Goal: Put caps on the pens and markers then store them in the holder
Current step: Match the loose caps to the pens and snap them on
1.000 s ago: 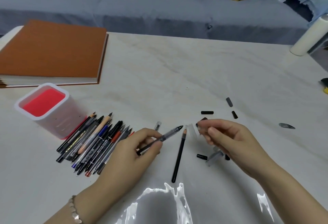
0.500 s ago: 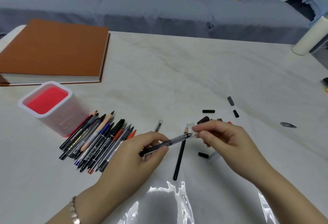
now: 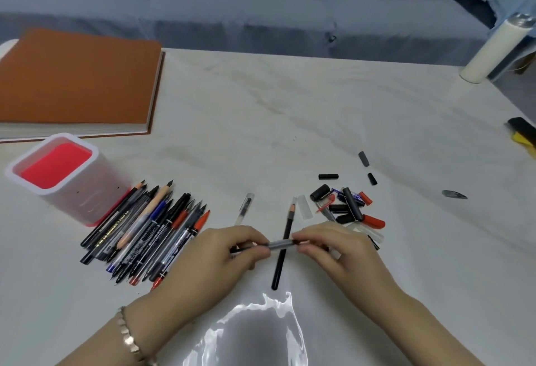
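At the near edge, a bracelet (image 3: pixel 127 336) is worn on the left wrist, and a patch of glare is seen on the pale bench (image 3: pixel 290 119) between the forearms. Just beyond, a grey pen (image 3: pixel 280 244) is held level above the bench by both hands. The left hand (image 3: pixel 232 252) is curled round one end of the barrel, fingers pressed together. The other end is pinched between the thumb and fingertips of the right hand (image 3: pixel 342 252), and that tip is hidden by them. Under the pen, a black pencil (image 3: pixel 277 273) is laid on the bench, point away from the person.

To the left, a pile of pens and markers (image 3: pixel 145 232) is spread side by side, many with bare tips. Past the hands, a clear pen (image 3: pixel 245 209) and a clear cap (image 3: pixel 304 206) are laid apart, and a heap of black and red caps (image 3: pixel 345 206) is gathered to the right. Three loose black caps (image 3: pixel 328 176) are scattered a little farther off.

The holder (image 3: pixel 66 177), white-rimmed and red inside, is stood upright at the left, just beside the pile. Behind it an orange book (image 3: pixel 78 81) is laid flat. A white cylinder (image 3: pixel 493 49) is stood at the far right corner, and a grey sofa (image 3: pixel 261 17) with cushions is seen beyond the bench.
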`<act>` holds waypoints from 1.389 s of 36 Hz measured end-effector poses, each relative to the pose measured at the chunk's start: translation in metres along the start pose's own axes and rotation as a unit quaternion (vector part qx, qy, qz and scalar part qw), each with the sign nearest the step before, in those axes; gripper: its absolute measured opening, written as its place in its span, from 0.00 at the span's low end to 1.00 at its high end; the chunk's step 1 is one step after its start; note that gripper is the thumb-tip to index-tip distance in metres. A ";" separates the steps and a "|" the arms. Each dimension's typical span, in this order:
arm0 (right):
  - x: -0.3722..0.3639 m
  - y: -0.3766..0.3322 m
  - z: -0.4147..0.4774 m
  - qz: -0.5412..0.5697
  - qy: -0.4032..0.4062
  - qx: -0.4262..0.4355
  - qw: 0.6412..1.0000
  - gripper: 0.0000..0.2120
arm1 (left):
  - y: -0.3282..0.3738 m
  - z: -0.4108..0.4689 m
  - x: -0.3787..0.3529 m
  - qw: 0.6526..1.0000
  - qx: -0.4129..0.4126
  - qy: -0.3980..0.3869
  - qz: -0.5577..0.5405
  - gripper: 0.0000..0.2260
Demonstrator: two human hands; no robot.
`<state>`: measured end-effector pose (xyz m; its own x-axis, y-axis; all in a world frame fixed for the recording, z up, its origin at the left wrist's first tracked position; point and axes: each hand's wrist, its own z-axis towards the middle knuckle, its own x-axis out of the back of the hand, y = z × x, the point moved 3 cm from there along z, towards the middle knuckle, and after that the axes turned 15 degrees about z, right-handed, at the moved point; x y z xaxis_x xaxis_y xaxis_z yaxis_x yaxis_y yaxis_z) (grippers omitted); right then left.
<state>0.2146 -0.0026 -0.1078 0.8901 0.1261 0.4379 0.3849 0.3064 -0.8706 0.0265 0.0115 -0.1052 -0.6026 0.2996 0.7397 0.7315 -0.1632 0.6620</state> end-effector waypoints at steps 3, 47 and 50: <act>0.010 0.012 0.002 -0.037 0.064 -0.017 0.997 0.14 | -0.008 0.002 0.006 0.997 0.043 0.054 -0.039 0.07; 0.025 -0.027 0.017 0.475 0.215 -0.258 0.813 0.09 | 0.007 -0.004 0.005 0.986 0.077 0.076 -0.126 0.11; 0.014 -0.038 0.021 0.577 0.224 -0.278 0.734 0.12 | 0.009 -0.007 0.010 0.983 0.077 0.084 -0.147 0.11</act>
<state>0.2069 0.0075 -0.0640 0.6442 -0.3621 -0.6737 -0.7604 -0.2081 -0.6152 0.0251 0.0065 -0.0914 -0.8293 0.1508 0.5381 0.5504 0.0544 0.8331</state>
